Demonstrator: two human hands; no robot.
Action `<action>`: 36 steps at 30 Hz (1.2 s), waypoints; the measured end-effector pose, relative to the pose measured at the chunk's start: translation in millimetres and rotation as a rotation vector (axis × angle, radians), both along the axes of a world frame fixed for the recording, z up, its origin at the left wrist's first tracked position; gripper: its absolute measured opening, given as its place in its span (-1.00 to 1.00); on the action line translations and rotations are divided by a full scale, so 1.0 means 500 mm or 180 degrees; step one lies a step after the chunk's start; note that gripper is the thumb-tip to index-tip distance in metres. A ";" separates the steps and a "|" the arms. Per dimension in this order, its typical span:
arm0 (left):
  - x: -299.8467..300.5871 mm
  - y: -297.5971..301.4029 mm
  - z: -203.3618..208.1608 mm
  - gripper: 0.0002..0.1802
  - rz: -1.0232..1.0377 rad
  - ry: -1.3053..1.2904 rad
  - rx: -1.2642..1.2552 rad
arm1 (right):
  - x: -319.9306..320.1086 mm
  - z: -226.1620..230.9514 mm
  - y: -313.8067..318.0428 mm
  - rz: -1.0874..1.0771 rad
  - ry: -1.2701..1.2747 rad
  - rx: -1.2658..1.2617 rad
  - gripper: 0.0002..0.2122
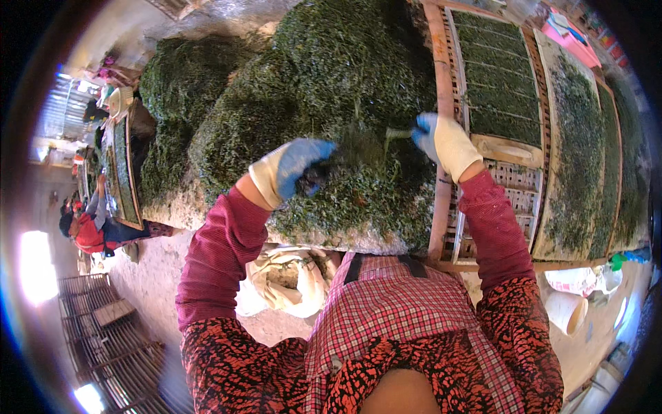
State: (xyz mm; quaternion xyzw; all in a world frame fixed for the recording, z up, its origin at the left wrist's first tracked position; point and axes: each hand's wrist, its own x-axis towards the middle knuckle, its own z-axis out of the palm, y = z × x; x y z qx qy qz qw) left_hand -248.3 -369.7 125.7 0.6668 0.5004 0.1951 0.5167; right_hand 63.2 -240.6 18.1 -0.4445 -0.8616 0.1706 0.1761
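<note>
Over a large mounded heap of dark green, stringy plant matter (331, 76), we see both hands at work in gloves with blue palms and cream backs. The heap lies right beneath them, spread along a pale, rough ledge (365, 241) in front of the body. Our right hand (445, 141) has its fingertips drawn together on a thin, pale green strip (398, 132), just beside a long reddish-brown wooden rail (437, 65). Our left hand (289, 165) is curled low over the heap, near a dark clump; blur and shadow hide its fingertips, so we cannot tell whether it grips anything.

Between the hands the strands smear together, and here we see the first risk: a strip tangled in the mass could snap or slide from the gloves if we pull too sharply. The right wrist is close to the rail, so a wide swing could knock it, or drop bits onto the white perforated grid (507, 190) beyond. Along the near edge, loose strands rest close to the drop; a sleeve or apron brushing them could tip some down toward the open cream cloth sack (317, 283) or the floor below
</note>
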 end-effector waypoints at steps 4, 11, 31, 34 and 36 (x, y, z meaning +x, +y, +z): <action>0.057 0.019 -0.024 -0.66 -0.1299 -0.0299 -0.0677 | -0.081 0.153 -0.035 0.0593 0.2163 -0.0571 -0.68; 0.147 0.068 0.115 -0.71 -0.1641 -0.0069 -0.2108 | -0.073 0.088 -0.091 0.2240 0.1690 -0.3574 -0.46; 0.555 0.181 -0.175 -0.61 -0.1065 -0.0942 -0.0473 | 0.551 0.194 0.025 0.0613 -0.0724 -0.1278 -0.84; 0.554 0.205 -0.205 -0.60 -0.0787 -0.0913 -0.1065 | 0.549 0.121 0.024 0.0261 -0.0828 -0.0738 -0.75; 0.551 0.201 -0.192 -0.58 -0.0201 -0.0865 -0.1703 | 0.553 0.046 0.029 0.0414 -0.0831 -0.0453 -0.70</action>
